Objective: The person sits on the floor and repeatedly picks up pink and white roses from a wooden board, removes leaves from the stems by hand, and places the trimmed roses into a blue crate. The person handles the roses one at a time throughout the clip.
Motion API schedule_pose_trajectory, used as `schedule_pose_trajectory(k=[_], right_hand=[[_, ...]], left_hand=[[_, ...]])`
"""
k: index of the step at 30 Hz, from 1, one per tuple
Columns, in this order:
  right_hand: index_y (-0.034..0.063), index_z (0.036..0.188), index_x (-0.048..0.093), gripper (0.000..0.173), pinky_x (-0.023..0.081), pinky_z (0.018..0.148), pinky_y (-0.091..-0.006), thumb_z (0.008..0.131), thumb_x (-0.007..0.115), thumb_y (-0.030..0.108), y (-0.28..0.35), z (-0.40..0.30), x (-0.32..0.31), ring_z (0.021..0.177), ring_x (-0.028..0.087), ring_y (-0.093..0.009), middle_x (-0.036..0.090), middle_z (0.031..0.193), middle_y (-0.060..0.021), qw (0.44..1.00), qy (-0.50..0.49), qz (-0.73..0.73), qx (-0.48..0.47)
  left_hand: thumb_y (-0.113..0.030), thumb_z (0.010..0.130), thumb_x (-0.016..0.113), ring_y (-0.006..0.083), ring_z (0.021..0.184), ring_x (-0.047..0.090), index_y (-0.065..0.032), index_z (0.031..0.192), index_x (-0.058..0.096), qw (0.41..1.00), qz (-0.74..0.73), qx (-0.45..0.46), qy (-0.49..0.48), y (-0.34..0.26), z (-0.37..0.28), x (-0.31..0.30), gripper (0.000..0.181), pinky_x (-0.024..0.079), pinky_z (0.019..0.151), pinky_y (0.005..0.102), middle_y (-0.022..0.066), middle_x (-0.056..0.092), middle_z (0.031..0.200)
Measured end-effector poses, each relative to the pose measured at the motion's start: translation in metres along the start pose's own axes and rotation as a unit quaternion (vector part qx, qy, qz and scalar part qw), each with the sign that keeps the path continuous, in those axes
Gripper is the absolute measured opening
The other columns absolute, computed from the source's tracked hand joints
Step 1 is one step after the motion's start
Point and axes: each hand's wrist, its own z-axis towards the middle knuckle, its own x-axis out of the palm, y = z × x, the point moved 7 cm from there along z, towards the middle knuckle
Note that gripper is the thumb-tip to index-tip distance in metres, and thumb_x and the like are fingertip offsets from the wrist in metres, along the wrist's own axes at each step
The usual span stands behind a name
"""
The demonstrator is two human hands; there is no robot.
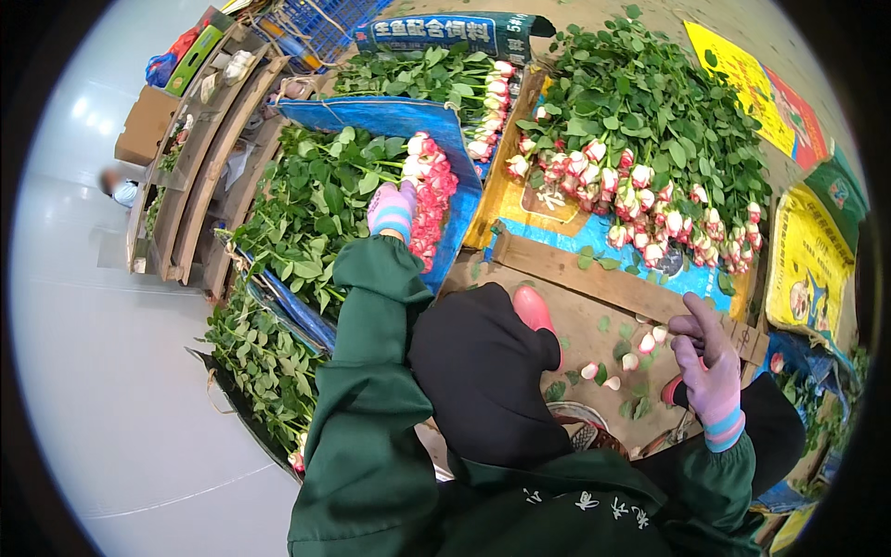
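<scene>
My left hand (391,209), in a pink-and-blue knit glove, reaches into a pile of cut roses (426,177) with pink and white heads. Its fingertips are at the stems just below the heads; whether they grip a stem cannot be made out. This pile lies on a blue woven plastic sheet (452,254), leaves to the left, heads to the right. My right hand (710,376), gloved likewise, hovers above the floor with fingers apart and nothing in it. A wooden board (585,268) runs just beyond it, in front of a large heap of white-and-red roses (626,181).
Wooden shelving (202,160) with a cardboard box (145,125) stands at left. Loose petals (630,362) and leaves lie on the floor near my pink boot (534,310). More roses (264,369) in a wrap lie at lower left. A yellow sack (807,257) is at right.
</scene>
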Motion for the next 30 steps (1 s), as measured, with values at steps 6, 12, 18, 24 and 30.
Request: schedule_pose_trajectory(k=[6,12,18,24,30], right_hand=[[0.0082,0.126,0.058,0.037,0.051,0.078,-0.0377,0.09,0.06,0.019,-0.015,0.002,-0.005,0.086,0.067,-0.026,0.069,0.092,-0.0109,0.984,0.068,-0.165,0.024],[0.0114,0.131,0.055,0.046,0.052,0.079,-0.038,0.09,0.059,0.032,-0.164,0.058,-0.082,0.085,0.068,-0.026,0.07,0.093,-0.0118,0.961,0.005,-0.215,0.174],[0.009,0.14,0.047,0.056,0.053,0.066,-0.0323,0.091,0.062,0.03,-0.269,0.144,-0.123,0.065,0.065,-0.016,0.07,0.096,-0.0093,0.956,-0.11,-0.032,0.27],[0.0097,0.148,0.036,0.072,0.037,0.109,-0.0377,0.088,0.063,0.039,-0.306,0.23,-0.182,0.131,0.049,-0.031,0.051,0.14,-0.0205,0.945,-0.165,-0.126,0.253],[0.0116,0.14,0.043,0.058,0.046,0.098,-0.0444,0.089,0.061,0.034,-0.283,0.307,-0.209,0.118,0.057,-0.034,0.06,0.126,-0.0185,0.897,-0.234,-0.31,0.212]], left_hand=[[-0.053,0.089,0.048,0.0402,0.1,0.064,-0.0032,0.112,0.067,0.968,0.202,0.138,-0.053,-0.032,-0.042,-0.043,0.058,0.051,0.084,0.0488,0.0234,0.067,0.105],[-0.028,0.094,0.056,0.0328,0.07,0.066,0.0008,0.126,0.056,0.933,0.009,0.355,0.053,-0.185,-0.265,-0.085,0.043,0.051,0.063,0.0416,0.0163,0.067,0.076],[-0.022,0.089,0.062,0.0349,0.066,0.064,0.0006,0.12,0.059,0.762,0.013,0.613,0.206,-0.267,-0.428,-0.017,0.039,0.049,0.06,0.0433,0.0168,0.065,0.075],[-0.031,0.091,0.058,0.0343,0.063,0.064,-0.0017,0.119,0.058,0.752,0.156,0.578,0.277,-0.273,-0.42,0.095,0.04,0.049,0.059,0.0444,0.015,0.067,0.079],[-0.03,0.092,0.058,0.0275,0.06,0.064,-0.0024,0.12,0.057,0.74,0.161,0.587,0.287,-0.303,-0.408,0.132,0.04,0.049,0.056,0.0393,0.0098,0.064,0.068]])
